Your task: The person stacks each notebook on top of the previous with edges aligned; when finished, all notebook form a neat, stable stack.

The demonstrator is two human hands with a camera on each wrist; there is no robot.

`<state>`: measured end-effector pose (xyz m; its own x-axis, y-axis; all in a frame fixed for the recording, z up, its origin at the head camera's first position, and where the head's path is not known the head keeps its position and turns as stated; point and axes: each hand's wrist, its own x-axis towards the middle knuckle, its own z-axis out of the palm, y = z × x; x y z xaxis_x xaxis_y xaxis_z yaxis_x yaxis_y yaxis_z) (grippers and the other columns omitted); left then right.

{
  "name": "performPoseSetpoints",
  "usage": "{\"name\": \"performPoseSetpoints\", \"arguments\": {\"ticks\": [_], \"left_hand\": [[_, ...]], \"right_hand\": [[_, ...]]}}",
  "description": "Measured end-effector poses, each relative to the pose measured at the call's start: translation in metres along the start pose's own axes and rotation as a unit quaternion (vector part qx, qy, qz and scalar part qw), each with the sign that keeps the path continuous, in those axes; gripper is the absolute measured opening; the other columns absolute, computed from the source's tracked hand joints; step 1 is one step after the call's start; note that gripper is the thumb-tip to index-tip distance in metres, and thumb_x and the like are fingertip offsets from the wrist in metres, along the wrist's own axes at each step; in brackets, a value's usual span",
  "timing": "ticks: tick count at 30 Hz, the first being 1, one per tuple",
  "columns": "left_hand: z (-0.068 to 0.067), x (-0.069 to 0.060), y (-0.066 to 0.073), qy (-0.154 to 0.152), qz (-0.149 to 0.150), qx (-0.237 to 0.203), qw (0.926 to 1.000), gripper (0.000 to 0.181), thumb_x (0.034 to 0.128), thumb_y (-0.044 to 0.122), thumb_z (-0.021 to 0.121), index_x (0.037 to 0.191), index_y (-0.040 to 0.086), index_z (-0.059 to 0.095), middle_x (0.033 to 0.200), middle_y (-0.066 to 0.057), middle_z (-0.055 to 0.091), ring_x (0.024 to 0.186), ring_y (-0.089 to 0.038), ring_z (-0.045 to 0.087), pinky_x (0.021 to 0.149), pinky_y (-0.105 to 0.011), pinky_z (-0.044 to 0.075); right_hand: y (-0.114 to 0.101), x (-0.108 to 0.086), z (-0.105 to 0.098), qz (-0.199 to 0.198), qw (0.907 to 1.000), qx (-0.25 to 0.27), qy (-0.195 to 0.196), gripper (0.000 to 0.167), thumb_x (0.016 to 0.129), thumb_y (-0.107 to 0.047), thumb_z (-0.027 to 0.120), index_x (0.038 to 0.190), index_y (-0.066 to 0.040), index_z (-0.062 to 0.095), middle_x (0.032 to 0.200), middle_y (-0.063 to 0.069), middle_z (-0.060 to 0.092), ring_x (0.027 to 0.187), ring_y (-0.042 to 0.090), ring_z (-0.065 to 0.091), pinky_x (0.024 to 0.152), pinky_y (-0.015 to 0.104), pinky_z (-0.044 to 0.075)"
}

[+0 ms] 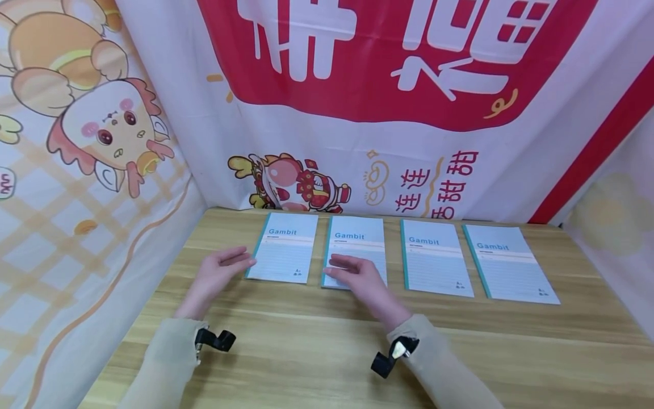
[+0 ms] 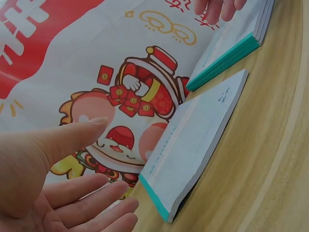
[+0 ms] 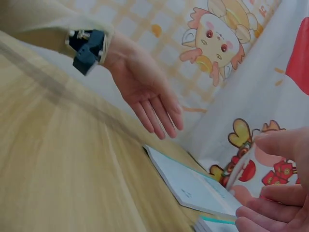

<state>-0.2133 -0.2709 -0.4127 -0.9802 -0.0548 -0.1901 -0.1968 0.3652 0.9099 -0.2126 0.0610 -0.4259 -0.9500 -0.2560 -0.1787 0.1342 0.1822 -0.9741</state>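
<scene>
Four light-blue notebooks with teal spines lie in a row on the wooden table. My left hand (image 1: 217,278) is beside the left edge of the leftmost notebook (image 1: 286,247), fingers extended and holding nothing. Over the lower left part of the second notebook (image 1: 360,241) is my right hand (image 1: 365,284), its fingers relaxed and nothing in them. In the left wrist view the second place shows stacked teal spines (image 2: 224,63), while the nearer notebook (image 2: 193,145) lies singly. The right wrist view shows the left hand (image 3: 147,89) above the table, palm visible.
The third notebook (image 1: 439,258) and fourth notebook (image 1: 511,264) lie farther right. A printed cloth (image 1: 317,130) hangs behind the table, and a patterned cloth (image 1: 76,227) hangs along its left side. Both sleeves carry small black wrist devices.
</scene>
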Motion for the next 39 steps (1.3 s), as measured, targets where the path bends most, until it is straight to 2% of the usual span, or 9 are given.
{"name": "performPoseSetpoints", "arguments": {"ticks": [3, 9, 16, 20, 30, 34, 39], "left_hand": [[-0.003, 0.003, -0.005, -0.003, -0.002, -0.011, 0.9999, 0.073, 0.0958, 0.035, 0.074, 0.152, 0.001, 0.042, 0.147, -0.019, 0.052, 0.136, -0.032, 0.047, 0.116, -0.047, 0.034], [-0.007, 0.013, -0.013, -0.002, -0.024, -0.015, 0.9996, 0.079, 0.0941, 0.044, 0.073, 0.153, 0.003, 0.042, 0.153, -0.017, 0.046, 0.139, -0.031, 0.044, 0.115, -0.045, 0.037], [-0.009, 0.025, -0.023, -0.006, -0.044, 0.001, 0.9990, 0.075, 0.0972, 0.040, 0.070, 0.153, -0.001, 0.040, 0.157, -0.019, 0.039, 0.139, -0.032, 0.044, 0.111, -0.041, 0.042], [-0.010, 0.030, -0.026, -0.008, -0.055, -0.007, 0.9984, 0.073, 0.0984, 0.036, 0.070, 0.152, -0.003, 0.041, 0.156, -0.021, 0.039, 0.138, -0.031, 0.045, 0.111, -0.039, 0.042], [-0.008, 0.039, -0.022, -0.009, -0.080, -0.002, 0.9967, 0.067, 0.0987, 0.034, 0.070, 0.151, 0.000, 0.045, 0.157, -0.018, 0.040, 0.140, -0.029, 0.044, 0.112, -0.039, 0.041], [-0.006, 0.039, -0.020, -0.008, -0.089, 0.001, 0.9960, 0.067, 0.0981, 0.034, 0.071, 0.150, -0.001, 0.046, 0.156, -0.019, 0.042, 0.137, -0.029, 0.048, 0.111, -0.040, 0.043], [-0.005, 0.038, -0.019, -0.011, -0.093, 0.008, 0.9956, 0.066, 0.0984, 0.033, 0.070, 0.149, -0.002, 0.046, 0.154, -0.020, 0.043, 0.136, -0.031, 0.049, 0.111, -0.042, 0.042]], "right_hand": [[0.000, 0.000, 0.010, -0.008, 0.9997, 0.018, -0.017, 0.067, 0.090, -0.046, 0.077, 0.145, -0.011, 0.057, 0.142, 0.004, 0.059, 0.133, 0.023, 0.051, 0.113, 0.046, 0.039], [0.000, 0.003, 0.028, 0.003, 0.9979, 0.046, -0.047, 0.077, 0.090, -0.046, 0.076, 0.151, -0.008, 0.047, 0.148, 0.008, 0.053, 0.135, 0.025, 0.049, 0.115, 0.045, 0.035], [0.002, 0.012, 0.049, 0.026, 0.9973, 0.056, -0.039, 0.088, 0.087, -0.050, 0.078, 0.154, -0.007, 0.041, 0.153, 0.011, 0.047, 0.140, 0.027, 0.043, 0.117, 0.046, 0.033], [0.004, 0.017, 0.058, 0.036, 0.9965, 0.067, -0.033, 0.094, 0.086, -0.049, 0.079, 0.157, -0.006, 0.035, 0.156, 0.013, 0.042, 0.142, 0.028, 0.040, 0.117, 0.046, 0.032], [-0.001, 0.020, 0.067, 0.048, 0.9949, 0.086, -0.020, 0.098, 0.088, -0.043, 0.080, 0.158, 0.000, 0.028, 0.160, 0.020, 0.033, 0.145, 0.032, 0.035, 0.117, 0.046, 0.032], [-0.001, 0.021, 0.068, 0.052, 0.9940, 0.095, -0.019, 0.097, 0.089, -0.040, 0.080, 0.158, 0.002, 0.026, 0.161, 0.021, 0.030, 0.146, 0.033, 0.033, 0.118, 0.045, 0.031], [-0.002, 0.020, 0.066, 0.053, 0.9942, 0.090, -0.025, 0.099, 0.089, -0.043, 0.079, 0.158, 0.003, 0.025, 0.162, 0.021, 0.028, 0.148, 0.034, 0.027, 0.120, 0.048, 0.025]]}}
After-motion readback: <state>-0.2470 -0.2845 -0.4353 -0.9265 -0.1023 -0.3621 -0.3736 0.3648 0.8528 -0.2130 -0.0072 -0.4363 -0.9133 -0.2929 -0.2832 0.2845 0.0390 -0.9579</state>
